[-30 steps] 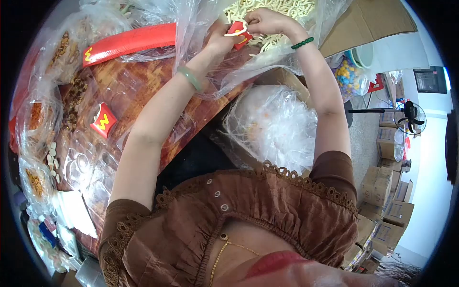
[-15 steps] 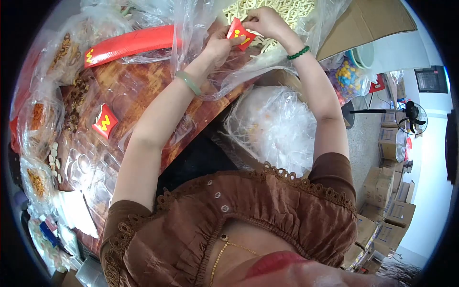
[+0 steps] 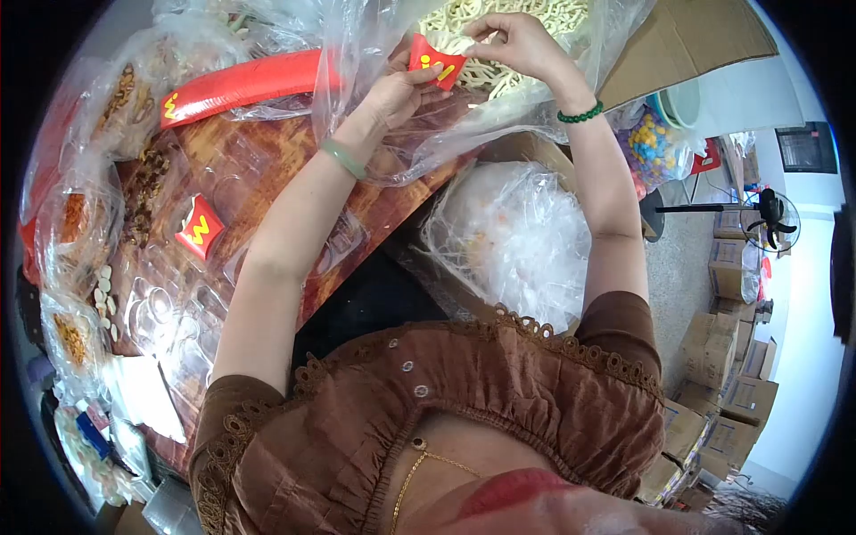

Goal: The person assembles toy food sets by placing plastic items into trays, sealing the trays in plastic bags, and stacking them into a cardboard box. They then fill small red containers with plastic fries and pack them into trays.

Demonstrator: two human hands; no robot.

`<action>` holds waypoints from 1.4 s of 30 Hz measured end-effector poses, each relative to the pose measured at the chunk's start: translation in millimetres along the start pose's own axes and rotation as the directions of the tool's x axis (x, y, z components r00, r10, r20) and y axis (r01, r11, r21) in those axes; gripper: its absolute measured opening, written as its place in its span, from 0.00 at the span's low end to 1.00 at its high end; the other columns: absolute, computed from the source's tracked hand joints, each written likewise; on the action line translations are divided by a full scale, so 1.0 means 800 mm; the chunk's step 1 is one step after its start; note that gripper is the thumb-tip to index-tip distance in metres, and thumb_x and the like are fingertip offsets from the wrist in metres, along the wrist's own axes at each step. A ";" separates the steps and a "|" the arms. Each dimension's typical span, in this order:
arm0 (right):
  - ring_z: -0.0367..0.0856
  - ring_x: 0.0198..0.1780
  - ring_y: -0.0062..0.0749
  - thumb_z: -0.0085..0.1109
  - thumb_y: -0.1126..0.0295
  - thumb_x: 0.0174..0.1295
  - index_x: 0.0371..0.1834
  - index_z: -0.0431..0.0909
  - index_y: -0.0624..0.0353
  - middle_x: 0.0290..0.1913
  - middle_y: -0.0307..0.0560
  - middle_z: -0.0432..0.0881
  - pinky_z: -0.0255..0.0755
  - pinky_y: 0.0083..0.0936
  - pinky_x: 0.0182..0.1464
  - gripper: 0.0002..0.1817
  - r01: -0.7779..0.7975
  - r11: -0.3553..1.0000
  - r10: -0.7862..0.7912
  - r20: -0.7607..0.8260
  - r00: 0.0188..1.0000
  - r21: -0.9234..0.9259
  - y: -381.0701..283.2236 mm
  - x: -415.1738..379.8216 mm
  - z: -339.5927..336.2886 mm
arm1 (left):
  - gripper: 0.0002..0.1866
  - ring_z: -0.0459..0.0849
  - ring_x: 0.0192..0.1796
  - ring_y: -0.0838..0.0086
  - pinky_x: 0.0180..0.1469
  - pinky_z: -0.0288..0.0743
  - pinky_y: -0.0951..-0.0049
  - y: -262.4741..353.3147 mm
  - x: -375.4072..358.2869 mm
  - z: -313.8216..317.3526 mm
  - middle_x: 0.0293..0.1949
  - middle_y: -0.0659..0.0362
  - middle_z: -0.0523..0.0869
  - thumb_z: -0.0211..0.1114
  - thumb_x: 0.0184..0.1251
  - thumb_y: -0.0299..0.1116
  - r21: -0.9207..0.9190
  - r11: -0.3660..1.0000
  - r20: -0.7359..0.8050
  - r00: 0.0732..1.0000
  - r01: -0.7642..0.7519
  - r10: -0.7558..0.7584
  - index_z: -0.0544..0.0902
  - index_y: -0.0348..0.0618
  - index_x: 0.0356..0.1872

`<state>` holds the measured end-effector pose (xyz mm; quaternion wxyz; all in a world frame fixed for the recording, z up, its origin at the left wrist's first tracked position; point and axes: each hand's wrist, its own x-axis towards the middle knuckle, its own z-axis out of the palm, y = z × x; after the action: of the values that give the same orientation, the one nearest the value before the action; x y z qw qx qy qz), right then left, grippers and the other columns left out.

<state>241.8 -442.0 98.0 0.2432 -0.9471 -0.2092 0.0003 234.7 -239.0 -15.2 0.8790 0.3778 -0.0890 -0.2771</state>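
Near the top of the view, my left hand [image 3: 399,92] grips a small red carton [image 3: 434,64] with a yellow logo, thumb across its front. My right hand [image 3: 522,45] is just right of the carton, over a clear bag of pale, stick-like pieces [image 3: 571,16]. Its thumb and index finger are bent toward each other; whether anything is between them is too small to tell. A second red carton [image 3: 199,229] lies on the wooden table [image 3: 259,143]. A long red packet [image 3: 250,85] with a yellow logo rests at the table's far side.
Plastic bags of brownish bits [image 3: 73,218] line the left side. Clear plastic trays [image 3: 165,308] and a white sheet [image 3: 147,397] lie on the table. Below its edge sits a box with a plastic-wrapped bundle [image 3: 517,241]. Cardboard boxes [image 3: 713,348] and a fan [image 3: 771,220] are at right.
The red carton and my left hand have shifted slightly left. My right hand has moved right, away from the carton, and its fingers have spread somewhat.
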 end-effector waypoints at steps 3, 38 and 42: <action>0.83 0.31 0.27 0.66 0.69 0.58 0.43 0.83 0.61 0.32 0.47 0.86 0.76 0.23 0.36 0.11 0.062 0.990 -0.071 -0.071 0.995 -0.128 -0.006 -0.006 0.009 | 0.24 0.82 0.55 0.64 0.54 0.82 0.61 -0.002 -0.004 0.009 0.56 0.53 0.78 0.62 0.68 0.25 0.020 1.000 0.061 0.998 -0.003 0.002 0.66 0.43 0.63; 0.77 0.30 0.10 0.60 0.61 0.67 0.47 0.79 0.59 0.37 0.37 0.85 0.70 0.11 0.30 0.14 -0.224 0.775 0.184 0.129 0.974 0.591 0.034 -0.029 -0.030 | 0.29 0.76 0.62 0.48 0.62 0.75 0.49 -0.004 -0.013 -0.021 0.62 0.43 0.74 0.58 0.66 0.24 -0.250 0.955 0.248 0.964 0.159 -0.095 0.61 0.34 0.68; 0.78 0.37 0.17 0.61 0.51 0.64 0.55 0.79 0.60 0.42 0.39 0.86 0.73 0.18 0.37 0.25 -0.085 0.994 0.061 -0.296 0.953 -0.068 0.100 -0.013 -0.016 | 0.30 0.77 0.62 0.51 0.60 0.77 0.51 -0.005 -0.019 -0.021 0.62 0.44 0.74 0.61 0.64 0.25 -0.134 0.984 0.277 0.958 0.114 -0.073 0.62 0.35 0.67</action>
<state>265.3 -515.5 71.1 0.2332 -0.9528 -0.1354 -0.1395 226.2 -222.5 -28.7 0.8700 0.2735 -0.1695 -0.3736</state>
